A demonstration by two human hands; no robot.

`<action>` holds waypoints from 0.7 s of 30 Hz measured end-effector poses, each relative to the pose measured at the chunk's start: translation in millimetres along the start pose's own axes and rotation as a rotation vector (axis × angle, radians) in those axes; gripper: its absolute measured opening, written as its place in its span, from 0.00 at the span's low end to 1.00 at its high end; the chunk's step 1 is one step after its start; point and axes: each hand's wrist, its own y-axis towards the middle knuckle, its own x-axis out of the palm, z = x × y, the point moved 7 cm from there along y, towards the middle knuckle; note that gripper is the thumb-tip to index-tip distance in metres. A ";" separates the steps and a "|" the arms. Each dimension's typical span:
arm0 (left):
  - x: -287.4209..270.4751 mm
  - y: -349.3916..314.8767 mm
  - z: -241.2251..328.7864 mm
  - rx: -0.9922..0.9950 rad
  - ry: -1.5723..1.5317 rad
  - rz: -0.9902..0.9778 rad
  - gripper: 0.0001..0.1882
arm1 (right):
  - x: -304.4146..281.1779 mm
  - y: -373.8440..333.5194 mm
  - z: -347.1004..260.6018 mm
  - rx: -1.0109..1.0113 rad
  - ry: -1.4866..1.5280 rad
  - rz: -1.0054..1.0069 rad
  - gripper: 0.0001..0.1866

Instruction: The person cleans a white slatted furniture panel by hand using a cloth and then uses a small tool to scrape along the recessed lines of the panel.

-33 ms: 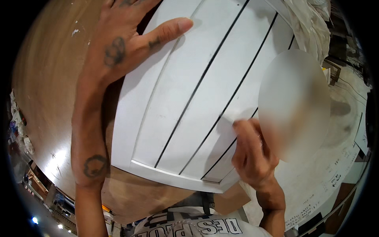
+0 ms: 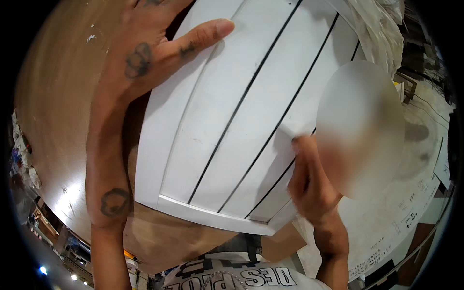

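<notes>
A white panel [image 2: 227, 96] with dark straight grooves and a raised frame lies slanted before me. My left hand [image 2: 159, 43] rests at its left edge, thumb stretched across the frame and fingers spread toward the top of the picture, where they are cut off. My right hand [image 2: 314, 179] is closed, its fingers bent over a thin pale piece [image 2: 286, 131] whose tip meets one of the middle grooves. Motion blur hides what kind of piece it is. A blurred oval covers part of the right hand's surroundings.
Under the panel is a brown tabletop [image 2: 53, 121]. Crumpled pale sheeting [image 2: 379, 34] hangs by the panel's far right corner. A pale surface with handwritten marks [image 2: 382, 241] lies to the right. Brown cardboard [image 2: 285, 241] shows below the panel's near edge.
My right hand has slid slightly up and to the right along the groove with the pale piece. My left hand stays on the panel's edge, shifted very slightly left in the picture.
</notes>
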 end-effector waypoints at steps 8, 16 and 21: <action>-24.7 -5.5 45.2 -0.105 -0.080 0.048 0.44 | -10.4 19.9 -12.3 0.050 -0.015 -0.014 0.16; -20.7 -5.0 43.0 -0.108 -0.023 0.029 0.44 | -72.8 -27.9 65.0 0.860 0.663 0.486 0.09; -20.5 -8.0 43.2 -0.039 -0.055 0.067 0.44 | -36.0 -54.1 41.8 1.039 0.741 0.232 0.17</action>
